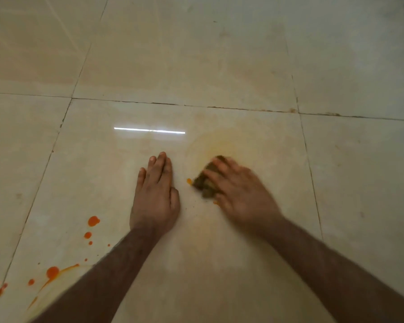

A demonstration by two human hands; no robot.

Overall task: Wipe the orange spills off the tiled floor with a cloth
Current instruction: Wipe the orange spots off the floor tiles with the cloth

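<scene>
Orange drops (53, 272) nearest us, well off to the outer side of the left forearm and untouched: a big blob with a thin streak, smaller dots around it. Left hand (155, 194) is flat on the tiled floor (219, 66), fingers together, palm down, holding nothing; we read it as a brace. Just beside it, right hand (239, 194) presses a dark olive cloth (207, 180) under the fingers, grip closed over the wad; hand is motion-blurred, so mid-stroke. Small orange spot (189, 181) touches the cloth edge on the left-hand side, another speck (215, 202) peeks out by the right thumb. Beyond the right fingertips, a pale yellow smear (217, 145) fans out in an arc: residue, not lifted. To do this stroke well we'd keep the fingers flat, pull inward toward the wad rather than pushing outward, refold to a clean face, then overlap passes across the haze. Orange drops by the left forearm come next.
</scene>
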